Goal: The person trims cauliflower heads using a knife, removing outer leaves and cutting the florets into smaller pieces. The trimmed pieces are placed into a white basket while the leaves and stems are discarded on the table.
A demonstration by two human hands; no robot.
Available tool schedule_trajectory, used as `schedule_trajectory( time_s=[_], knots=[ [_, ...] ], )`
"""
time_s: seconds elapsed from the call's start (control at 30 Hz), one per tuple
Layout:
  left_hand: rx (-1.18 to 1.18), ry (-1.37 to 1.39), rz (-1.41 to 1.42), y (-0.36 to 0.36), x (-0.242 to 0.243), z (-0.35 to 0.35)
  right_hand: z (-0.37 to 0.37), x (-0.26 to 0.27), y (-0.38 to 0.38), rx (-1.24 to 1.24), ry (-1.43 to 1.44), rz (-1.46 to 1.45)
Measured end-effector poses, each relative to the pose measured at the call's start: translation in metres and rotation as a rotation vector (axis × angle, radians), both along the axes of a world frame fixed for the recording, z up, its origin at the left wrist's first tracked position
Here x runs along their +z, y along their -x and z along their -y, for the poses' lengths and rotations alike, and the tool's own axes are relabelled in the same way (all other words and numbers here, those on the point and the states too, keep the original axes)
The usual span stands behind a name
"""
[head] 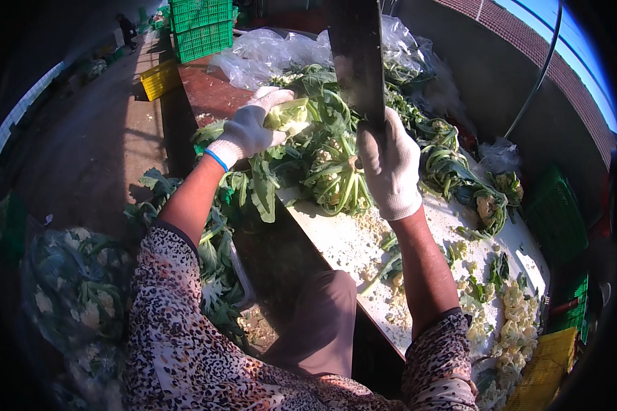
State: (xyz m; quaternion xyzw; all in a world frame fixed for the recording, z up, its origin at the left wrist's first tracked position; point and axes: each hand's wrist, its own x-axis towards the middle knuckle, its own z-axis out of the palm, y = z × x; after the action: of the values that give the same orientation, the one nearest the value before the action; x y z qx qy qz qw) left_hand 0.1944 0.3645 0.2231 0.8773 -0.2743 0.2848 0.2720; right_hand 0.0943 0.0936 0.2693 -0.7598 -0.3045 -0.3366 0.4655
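My left hand [254, 126], in a white knit glove, grips a pale green cauliflower stem piece [290, 115] above the heap of leaves. My right hand [395, 169], gloved likewise, is closed around a large cleaver [360, 61] whose broad dark blade points up and away from me. Its handle is mostly hidden by my fingers. Between my hands a leafy cauliflower head [339, 174] lies with its cut stalk facing up. Loose green cauliflower leaves [265, 187] hang over the near edge of the white board [319, 226].
Trimmed florets [514, 323] pile up at the right, by a yellow crate [542, 370]. More untrimmed cauliflowers [486, 205] line the board's far side. Green crates [203, 31] are stacked at the back beside clear plastic sheeting [272, 54]. A bag of cauliflowers [82, 293] stands at left.
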Motion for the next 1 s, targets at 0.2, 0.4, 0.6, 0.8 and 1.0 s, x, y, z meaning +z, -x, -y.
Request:
schedule_trajectory(
  time_s=[0.2, 0.4, 0.6, 0.8, 1.0],
  knots=[
    [0.013, 0.183, 0.134, -0.031, 0.006, -0.009, -0.015, -0.067, -0.123, -0.256, 0.505, -0.324],
    [0.023, 0.647, -0.108, -0.078, -0.017, -0.054, -0.023, -0.095, -0.141, -0.251, 0.184, -0.348],
    [-0.123, 1.211, -0.207, -0.085, -0.056, -0.052, -0.036, -0.060, -0.055, -0.097, 0.009, -0.365],
    [-0.294, 1.613, -0.269, -0.058, -0.057, -0.022, -0.063, -0.094, -0.018, 0.019, -0.285, -0.242],
    [0.190, 1.086, 0.008, -0.082, -0.033, 0.011, -0.074, -0.164, -0.108, -0.323, 0.349, -0.718]
  ],
)
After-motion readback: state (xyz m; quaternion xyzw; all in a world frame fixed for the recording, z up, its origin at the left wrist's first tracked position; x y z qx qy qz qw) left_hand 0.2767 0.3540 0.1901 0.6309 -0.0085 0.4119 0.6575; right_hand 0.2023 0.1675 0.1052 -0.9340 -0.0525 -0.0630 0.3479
